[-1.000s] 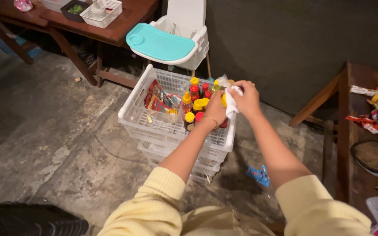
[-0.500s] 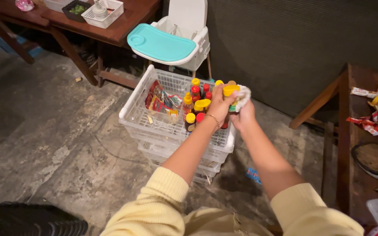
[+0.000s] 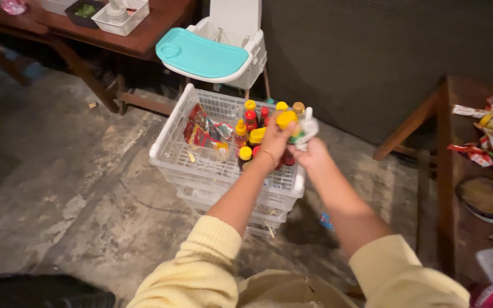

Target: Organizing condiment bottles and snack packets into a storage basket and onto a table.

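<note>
Yellow-capped sauce bottle (image 3: pixel 286 126) sits in my left hand (image 3: pixel 273 144), fingers wrapped around its body, held just above the white plastic crate (image 3: pixel 169 134). My right hand (image 3: pixel 310 153) is closed on a white cloth (image 3: pixel 306 128) pressed against the bottle's side. Below, more yellow- and red-capped bottles (image 3: pixel 247 122) stand upright in the crate's right half, beside red packets (image 3: pixel 199 132).

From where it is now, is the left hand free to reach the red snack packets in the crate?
Probably not yet: the left hand is gripping the yellow-capped bottle. The red packets lie uncovered in the white crate, nothing over them.
</note>
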